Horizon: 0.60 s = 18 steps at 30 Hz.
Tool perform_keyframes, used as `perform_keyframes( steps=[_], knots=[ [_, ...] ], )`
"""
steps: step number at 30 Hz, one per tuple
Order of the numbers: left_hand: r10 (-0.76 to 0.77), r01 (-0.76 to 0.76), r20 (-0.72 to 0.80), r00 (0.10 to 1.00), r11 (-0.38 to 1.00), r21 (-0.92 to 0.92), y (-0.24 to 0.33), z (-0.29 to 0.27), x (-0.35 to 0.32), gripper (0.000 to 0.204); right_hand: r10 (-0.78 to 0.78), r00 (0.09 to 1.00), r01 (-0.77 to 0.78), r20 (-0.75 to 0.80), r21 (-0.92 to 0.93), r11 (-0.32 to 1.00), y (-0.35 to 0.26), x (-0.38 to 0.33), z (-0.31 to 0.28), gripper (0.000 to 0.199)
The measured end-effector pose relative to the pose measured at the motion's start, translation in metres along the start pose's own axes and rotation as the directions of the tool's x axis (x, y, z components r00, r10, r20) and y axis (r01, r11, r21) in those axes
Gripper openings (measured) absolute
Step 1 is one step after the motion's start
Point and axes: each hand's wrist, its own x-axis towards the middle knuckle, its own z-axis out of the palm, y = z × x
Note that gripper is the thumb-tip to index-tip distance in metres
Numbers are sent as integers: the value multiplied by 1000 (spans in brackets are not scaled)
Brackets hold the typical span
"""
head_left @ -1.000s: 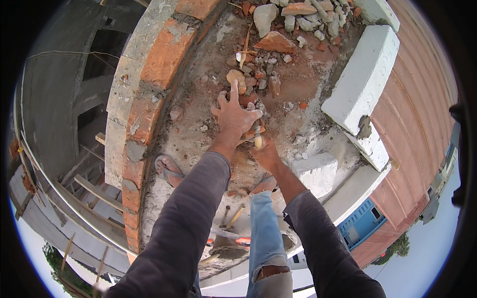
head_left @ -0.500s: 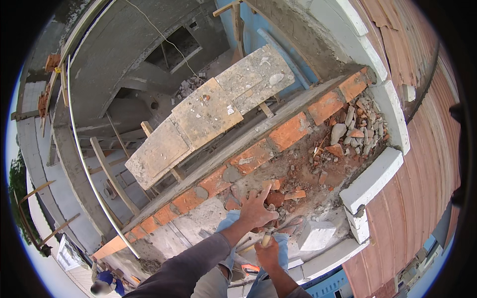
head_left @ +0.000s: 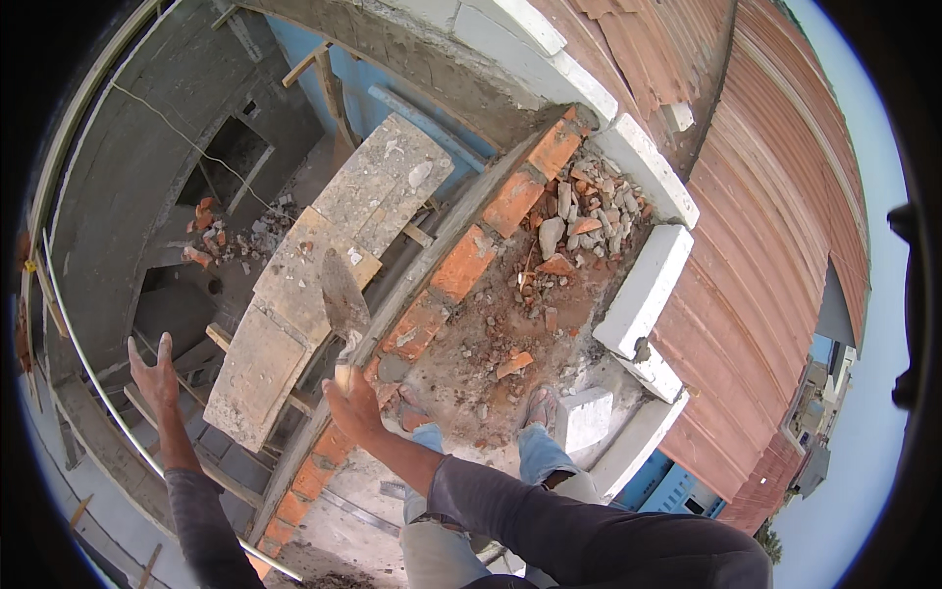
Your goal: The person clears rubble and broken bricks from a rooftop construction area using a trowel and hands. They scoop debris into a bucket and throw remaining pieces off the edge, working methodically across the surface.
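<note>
My left hand (head_left: 157,378) is stretched out over the drop at the left, fingers apart and nothing in it. My right hand (head_left: 355,407) grips the handle of a trowel (head_left: 344,294). The trowel's mortar-smeared blade points away from me, over the inner edge of the wall and the plank platform. Just under that hand runs a row of orange bricks (head_left: 464,263) with grey mortar between them. Broken red brick pieces (head_left: 201,236) show far below, near grey rubble; whether they are still falling I cannot tell.
A worn plank platform (head_left: 294,265) lies beyond the wall, above a deep drop. Stone rubble (head_left: 589,211) and a brick fragment (head_left: 513,365) lie on the ledge. White blocks (head_left: 643,290) edge the right side; a loose white block (head_left: 586,420) stands beside my foot. Corrugated roofing (head_left: 736,285) lies beyond.
My left hand has swung from the broken bricks by my feet out over the drop. Those bricks are gone from there; red pieces show below. The trowel has moved up and left over the wall.
</note>
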Motion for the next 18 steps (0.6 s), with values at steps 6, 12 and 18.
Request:
perform_keyframes(
  steps=[6,12,18],
  knots=[
    [-9,181,578,816,953,-241,7,106,-246,73,330,900,-349,-284,-16,937,114,3,-305,24],
    [261,37,874,410,952,-302,203,211,-452,70,573,737,-323,-358,559,764,154,93,-535,14],
    [527,-324,764,372,845,-425,481,376,-516,93,626,680,-215,-382,712,669,177,216,-643,17]
  ],
)
